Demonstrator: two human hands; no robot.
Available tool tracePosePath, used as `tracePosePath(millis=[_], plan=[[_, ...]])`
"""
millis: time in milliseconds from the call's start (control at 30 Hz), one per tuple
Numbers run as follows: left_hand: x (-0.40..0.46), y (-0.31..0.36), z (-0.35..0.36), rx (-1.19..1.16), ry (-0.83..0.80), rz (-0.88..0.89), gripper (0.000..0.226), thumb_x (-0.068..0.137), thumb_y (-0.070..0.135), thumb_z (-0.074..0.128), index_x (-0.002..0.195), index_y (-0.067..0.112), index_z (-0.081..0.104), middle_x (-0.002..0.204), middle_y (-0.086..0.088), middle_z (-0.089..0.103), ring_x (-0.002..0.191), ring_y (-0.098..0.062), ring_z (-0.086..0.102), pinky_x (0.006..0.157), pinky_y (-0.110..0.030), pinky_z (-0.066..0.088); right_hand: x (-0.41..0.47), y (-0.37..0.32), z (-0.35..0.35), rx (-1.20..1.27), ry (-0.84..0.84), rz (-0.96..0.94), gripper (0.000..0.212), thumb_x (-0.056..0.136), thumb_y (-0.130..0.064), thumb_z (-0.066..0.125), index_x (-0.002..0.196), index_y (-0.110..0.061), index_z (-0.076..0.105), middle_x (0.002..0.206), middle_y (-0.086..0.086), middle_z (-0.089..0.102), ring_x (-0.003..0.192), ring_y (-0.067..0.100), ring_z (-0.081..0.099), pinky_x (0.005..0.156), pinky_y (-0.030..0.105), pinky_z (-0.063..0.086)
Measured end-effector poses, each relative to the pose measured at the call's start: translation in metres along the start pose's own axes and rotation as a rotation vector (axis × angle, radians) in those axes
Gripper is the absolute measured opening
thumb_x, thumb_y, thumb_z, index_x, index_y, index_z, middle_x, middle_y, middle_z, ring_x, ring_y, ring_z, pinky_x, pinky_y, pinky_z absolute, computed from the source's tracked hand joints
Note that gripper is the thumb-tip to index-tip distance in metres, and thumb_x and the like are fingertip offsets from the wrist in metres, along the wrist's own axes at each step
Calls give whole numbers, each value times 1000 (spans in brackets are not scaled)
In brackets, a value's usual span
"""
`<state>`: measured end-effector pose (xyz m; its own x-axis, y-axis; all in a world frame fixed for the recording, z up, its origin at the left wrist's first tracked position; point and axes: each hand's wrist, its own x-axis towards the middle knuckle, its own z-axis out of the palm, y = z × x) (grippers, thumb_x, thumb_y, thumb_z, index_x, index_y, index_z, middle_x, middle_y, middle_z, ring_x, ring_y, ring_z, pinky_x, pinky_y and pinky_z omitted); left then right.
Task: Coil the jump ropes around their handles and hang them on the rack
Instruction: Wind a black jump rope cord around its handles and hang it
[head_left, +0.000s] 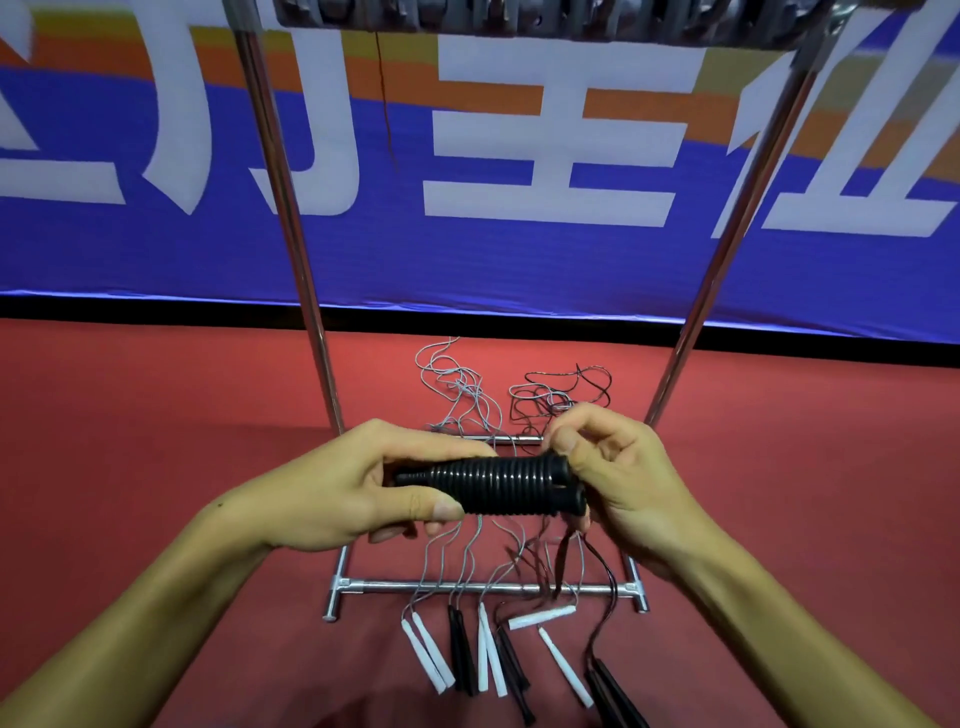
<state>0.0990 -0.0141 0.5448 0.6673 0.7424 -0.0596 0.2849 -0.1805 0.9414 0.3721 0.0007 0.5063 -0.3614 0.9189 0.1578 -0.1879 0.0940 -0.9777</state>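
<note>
Head view: the left hand grips the left end of a pair of black ribbed jump-rope handles, fingers curled over the top and thumb pressed along the front. The handles lie side by side, level, held above the red floor in front of the chrome rack. The right hand pinches at their right end, thumb and forefinger closed together; what sits between those fingertips is too small to tell. Thin cords trail down from under the handles. On the floor beneath, between the rack's two low crossbars, loose grey and black ropes lie tangled, running toward the near edge. Past the near crossbar lie more handles: a white pair at left, then a black pair, another white pair, single white ones, and black handles at far right. A blue banner with white characters hangs behind the rack
</note>
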Motion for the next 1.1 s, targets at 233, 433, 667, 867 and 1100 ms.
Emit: tracePosePath(millis=[233, 433, 667, 867, 1100], plan=[[11, -14, 2, -106, 265, 30, 49, 94, 22, 72, 141, 35, 65, 78, -10, 62, 60, -27, 48, 54, -33, 50, 4, 1, 7, 14, 62, -59, 32, 92, -22, 65, 121, -11, 73, 88, 11, 61, 75, 24, 54, 74, 39, 49], [24, -17, 16, -29, 328, 22, 43, 101, 20, 69, 139, 40, 65, 76, -2, 62, 53, -20, 44, 62, -41, 52, 3, 11, 20, 1, 178, -21, 25, 99, -34, 64, 102, -11, 73, 64, -2, 34, 53, 13, 31, 53, 32, 36], [29, -20, 30, 585, 586, -8, 40, 101, 44, 65, 134, 61, 52, 77, 13, 68, 67, -12, 61, 74, -41, 58, 5, 11, 30, 206, 320, 140, 22, 99, -29, 65, 86, -12, 66, 68, -5, 22, 55, 11, 16, 51, 29, 12], [32, -17, 36, 709, 625, -66, 33, 101, 47, 59, 132, 55, 48, 76, 11, 68, 74, -20, 64, 74, -41, 57, 2, 12, 27, 128, 327, 230, 28, 103, -35, 62, 93, -11, 53, 63, -4, 26, 55, 15, 16, 50, 28, 19], [32, -17, 32, 717, 596, -154, 27, 101, 47, 59, 125, 55, 51, 74, 11, 65, 75, -20, 61, 75, -41, 58, -3, 14, 20, -241, 361, 285, 16, 104, -16, 62, 104, 0, 61, 66, 10, 68, 54, 19, 57, 54, 31, 51]])
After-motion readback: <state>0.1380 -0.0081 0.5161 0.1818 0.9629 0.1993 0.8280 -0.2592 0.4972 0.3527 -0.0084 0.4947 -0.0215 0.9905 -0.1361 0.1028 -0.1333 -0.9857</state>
